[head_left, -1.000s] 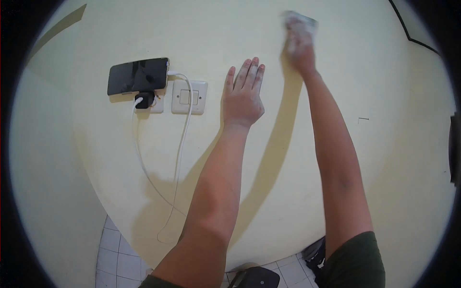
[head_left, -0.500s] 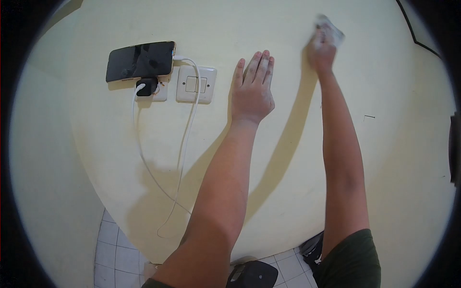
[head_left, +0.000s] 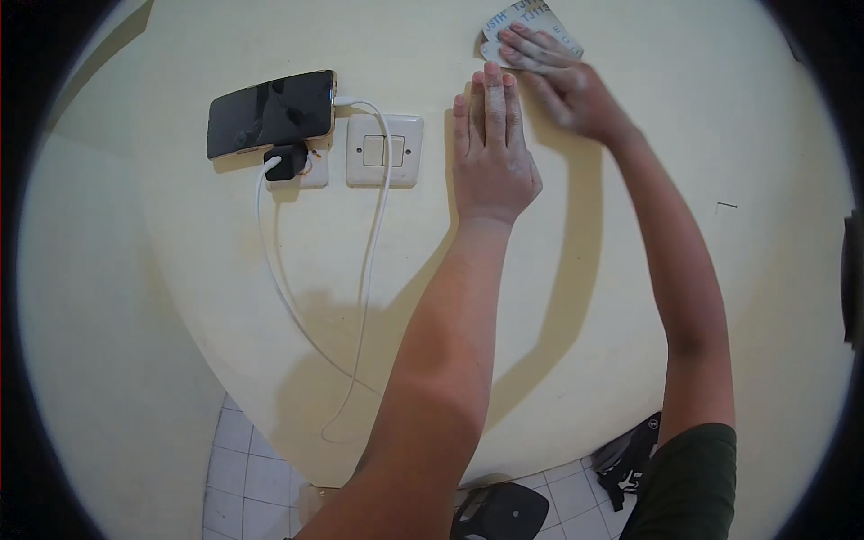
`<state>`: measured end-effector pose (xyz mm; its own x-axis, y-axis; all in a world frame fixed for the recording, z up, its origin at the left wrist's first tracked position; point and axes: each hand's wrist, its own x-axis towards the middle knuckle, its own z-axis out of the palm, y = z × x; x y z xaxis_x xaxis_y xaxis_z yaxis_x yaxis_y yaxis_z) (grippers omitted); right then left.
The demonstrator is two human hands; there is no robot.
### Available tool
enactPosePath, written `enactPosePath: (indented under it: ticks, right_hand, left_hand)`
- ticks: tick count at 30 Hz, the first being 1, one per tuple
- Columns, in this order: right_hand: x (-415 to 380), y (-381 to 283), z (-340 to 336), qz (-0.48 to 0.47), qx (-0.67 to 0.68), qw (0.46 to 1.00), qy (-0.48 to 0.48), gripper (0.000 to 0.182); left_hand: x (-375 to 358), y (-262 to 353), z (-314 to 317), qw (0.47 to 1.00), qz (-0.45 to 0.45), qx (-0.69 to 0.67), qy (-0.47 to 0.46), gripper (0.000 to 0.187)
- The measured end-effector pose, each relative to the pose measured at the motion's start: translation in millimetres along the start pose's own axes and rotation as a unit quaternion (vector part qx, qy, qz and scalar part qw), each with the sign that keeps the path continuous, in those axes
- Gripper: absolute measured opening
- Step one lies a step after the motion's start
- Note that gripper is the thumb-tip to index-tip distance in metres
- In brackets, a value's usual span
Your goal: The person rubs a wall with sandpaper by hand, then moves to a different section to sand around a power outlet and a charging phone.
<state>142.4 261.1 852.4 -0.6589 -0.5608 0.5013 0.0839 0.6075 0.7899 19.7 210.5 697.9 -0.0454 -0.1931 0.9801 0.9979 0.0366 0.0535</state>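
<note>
- Because the fingers of the right hand lie stretched out and close together over a sheet of sandpaper, the sheet is pinned flat to the wall by pressure and not by any pinch; printed letters show on its back, so the rough side seems to face the paint.
- While that hand presses, the left hand rests just below and beside it, fingers straight and nearly together, palm flat on the wall and holding nothing; it looks like a brace that steadies the body against the push of the other arm.
- Sitting high on the wall near the top edge of the view, the sandpaper is mostly covered by the right fingers, with only its upper corner showing.
- Just left of the left hand is a light switch, close but not touched.
- Farther left, a phone lies sideways on top of a black charger plug set in a socket, so the plug serves as its shelf while a white cable loops down the wall and back up to it.
- At the bottom, white floor tiles and a dark object show past the person's forearms.
</note>
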Motion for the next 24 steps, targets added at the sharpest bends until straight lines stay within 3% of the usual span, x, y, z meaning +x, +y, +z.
enactPosePath:
  ticks: [2, 3, 5, 6, 7, 9, 11, 12, 15, 18, 19, 22, 24]
  right_hand:
    - [-15.7, 27.5, -18.1, 0.082, 0.002, 0.996, 0.027, 0.035]
    - [-24.4, 42.6, -15.2, 0.176, 0.016, 0.975, 0.132, 0.035]
    - [-42.9, 59.9, -15.6, 0.39, -0.073, 0.887, 0.236, 0.033]
    - [-57.0, 78.6, -8.7, 0.33, -0.154, 0.88, 0.305, 0.032]
    - [-48.5, 43.7, -4.4, 0.361, -0.063, 0.893, 0.262, 0.028]
    - [-50.7, 14.4, 9.8, 0.099, -0.056, 0.981, 0.155, 0.025]
    - [-51.7, -26.5, -0.1, 0.092, 0.013, 0.996, 0.007, 0.03]
    - [-44.3, -31.4, -6.5, 0.037, -0.007, 0.999, -0.016, 0.033]
    - [-66.3, 3.4, -6.1, 0.174, 0.019, 0.977, 0.123, 0.038]
    - [-62.4, 21.9, -4.5, 0.314, -0.092, 0.913, 0.242, 0.034]
    - [-59.0, 17.2, 1.0, 0.34, -0.118, 0.905, 0.225, 0.037]
    - [-50.0, -13.8, 6.1, 0.121, -0.064, 0.987, 0.084, 0.039]
    - [-47.1, -17.2, -11.3, 0.1, -0.076, 0.992, -0.007, 0.042]
  left_hand:
    - [0.3, 0.5, -5.3, 1.0, 0.002, 0.004, -0.018, 0.079]
    - [0.5, 0.2, -6.2, 1.0, 0.004, 0.007, -0.019, 0.079]
    - [0.8, 0.8, -6.5, 1.0, 0.003, 0.009, -0.018, 0.079]
    - [-0.4, 1.3, -6.8, 1.0, 0.001, 0.006, -0.021, 0.079]
    - [-0.5, 1.5, -6.6, 1.0, 0.0, 0.003, -0.023, 0.079]
    - [2.0, 1.8, -5.0, 1.0, 0.004, -0.001, -0.015, 0.08]
    - [1.2, 1.2, -4.2, 1.0, 0.015, -0.002, 0.002, 0.082]
    - [2.1, 0.5, -5.9, 1.0, 0.019, -0.001, -0.013, 0.082]
    - [0.0, 2.6, -10.6, 0.999, 0.022, 0.002, -0.046, 0.084]
    - [2.1, 3.2, -8.6, 0.999, 0.015, -0.001, -0.041, 0.085]
    - [1.8, 3.4, -8.6, 0.999, 0.014, -0.01, -0.04, 0.085]
    - [0.2, 2.1, -8.1, 0.999, 0.014, -0.024, -0.038, 0.084]
    - [1.6, 2.7, -7.6, 0.999, 0.016, -0.022, -0.038, 0.084]
